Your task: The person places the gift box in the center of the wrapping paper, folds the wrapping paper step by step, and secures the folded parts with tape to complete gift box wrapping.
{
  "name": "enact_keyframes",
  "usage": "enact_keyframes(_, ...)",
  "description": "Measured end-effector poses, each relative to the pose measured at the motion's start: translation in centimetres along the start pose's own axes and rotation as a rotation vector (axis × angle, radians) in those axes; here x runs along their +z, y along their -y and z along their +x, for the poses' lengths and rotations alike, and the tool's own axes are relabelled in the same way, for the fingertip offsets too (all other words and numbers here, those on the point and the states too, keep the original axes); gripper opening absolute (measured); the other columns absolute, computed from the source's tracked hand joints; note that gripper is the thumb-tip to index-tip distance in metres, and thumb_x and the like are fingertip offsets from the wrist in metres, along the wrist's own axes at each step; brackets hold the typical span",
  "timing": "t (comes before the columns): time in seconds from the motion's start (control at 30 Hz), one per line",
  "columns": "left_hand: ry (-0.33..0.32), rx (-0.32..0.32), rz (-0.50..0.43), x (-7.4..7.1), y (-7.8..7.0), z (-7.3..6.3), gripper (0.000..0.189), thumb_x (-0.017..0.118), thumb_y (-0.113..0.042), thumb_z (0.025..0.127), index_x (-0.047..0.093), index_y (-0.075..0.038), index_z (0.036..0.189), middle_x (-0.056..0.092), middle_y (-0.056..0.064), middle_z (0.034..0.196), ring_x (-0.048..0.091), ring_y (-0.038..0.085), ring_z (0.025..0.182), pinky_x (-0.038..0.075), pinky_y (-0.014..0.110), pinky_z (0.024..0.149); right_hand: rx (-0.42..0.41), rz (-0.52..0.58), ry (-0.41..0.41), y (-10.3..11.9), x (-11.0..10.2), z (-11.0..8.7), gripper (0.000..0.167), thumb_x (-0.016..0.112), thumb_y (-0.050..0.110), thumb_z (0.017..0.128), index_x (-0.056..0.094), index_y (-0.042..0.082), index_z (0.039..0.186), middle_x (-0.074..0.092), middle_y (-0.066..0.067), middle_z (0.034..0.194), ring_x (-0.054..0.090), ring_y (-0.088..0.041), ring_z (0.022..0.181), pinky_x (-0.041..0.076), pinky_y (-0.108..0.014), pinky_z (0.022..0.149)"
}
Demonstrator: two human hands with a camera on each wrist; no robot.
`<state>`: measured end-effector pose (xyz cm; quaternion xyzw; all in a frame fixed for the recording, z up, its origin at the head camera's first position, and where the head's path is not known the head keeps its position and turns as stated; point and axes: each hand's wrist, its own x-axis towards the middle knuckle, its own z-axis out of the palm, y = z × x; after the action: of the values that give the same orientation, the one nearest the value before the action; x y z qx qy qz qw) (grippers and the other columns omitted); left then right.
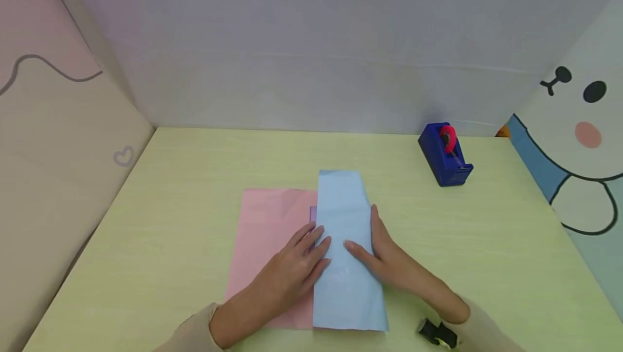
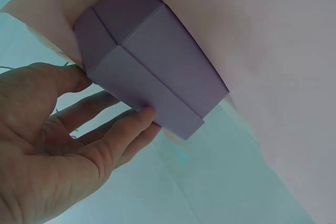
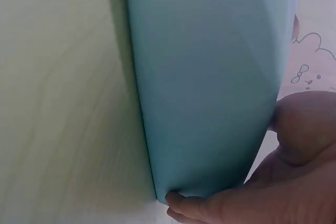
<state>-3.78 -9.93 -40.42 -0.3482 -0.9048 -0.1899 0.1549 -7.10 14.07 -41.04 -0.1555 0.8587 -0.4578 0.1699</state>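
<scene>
A: Far left of the purple, angular, folded-card box (image 2: 152,72)?
B: A beige-and-pink wall panel (image 1: 63,190) with a small grey heart drawn on it. Then the pale yellow-green, wood-grained surface (image 1: 146,244), stretching across beneath the box.

A: And closer, just left of the box?
B: A flat pink paper sheet (image 1: 267,222), spreading out from beside the box. Over that, the left hand (image 1: 294,265), with fingers spread and slightly bent, touching the left side of the box.

A: At the box itself?
B: Mostly hidden from above under a long light-blue paper flap (image 1: 343,287); visible there only as a narrow purple strip. Clearer from the left wrist, with flat faces and an overlapping seam.

A: Right of the box?
B: The right hand (image 1: 389,260), set wide around the covered edge, holding the flap with thumb on top and fingers along the side.

A: Farther right of the box?
B: Nearer than the box, a small black object (image 1: 437,333), too unclear to identify. Beyond the box, a dark-blue tape dispenser (image 1: 442,165) with a red roll (image 1: 453,135). Rightmost, a white-and-blue wall panel (image 1: 569,125) with a cartoon drawing.
</scene>
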Motion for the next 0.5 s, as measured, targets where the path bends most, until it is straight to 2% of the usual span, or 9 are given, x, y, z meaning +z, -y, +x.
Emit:
enact_keyframes(0.13,-0.011,0.003,0.015,0.21,0.02,0.10,0.036,0.080,-0.015,0.091,0.072,0.001,0.122,0.064,0.022,0.130,0.059,0.038,0.125,0.055,0.039,0.097,-0.014,-0.053,-0.017,0.09,0.02,-0.07,0.098,0.053,0.042,0.107,-0.015,-0.008,0.158,-0.011,-0.027,0.167,-0.002,-0.042,0.155,0.012,-0.063,0.120)
enact_keyframes(0.23,-0.035,0.012,0.028,0.46,0.06,0.17,0.035,0.081,-0.013,0.089,0.073,0.002,0.120,0.065,0.023,0.129,0.060,0.039,0.124,0.056,0.040,0.096,-0.017,-0.117,-0.061,0.13,0.06,-0.07,0.098,0.055,0.045,0.106,-0.008,-0.007,0.160,-0.005,-0.027,0.168,0.005,-0.042,0.155,0.018,-0.062,0.120)
enact_keyframes(0.4,-0.066,0.039,0.064,0.87,0.13,0.32,0.034,0.081,-0.012,0.087,0.074,0.003,0.117,0.065,0.023,0.127,0.060,0.041,0.123,0.057,0.038,0.092,-0.098,-0.290,-0.164,0.21,0.04,-0.46,0.084,0.062,0.041,0.103,0.019,-0.002,0.162,0.013,-0.022,0.168,0.034,-0.043,0.147,0.039,-0.059,0.111)
enact_keyframes(0.5,-0.071,0.047,0.077,0.99,0.11,0.45,0.035,0.082,-0.012,0.087,0.074,0.003,0.117,0.065,0.023,0.126,0.060,0.041,0.123,0.057,0.038,0.092,-0.163,-0.393,-0.183,0.29,-0.21,-0.99,0.073,0.066,0.039,0.101,0.037,0.005,0.158,0.024,-0.016,0.167,0.042,-0.038,0.144,0.046,-0.056,0.106)
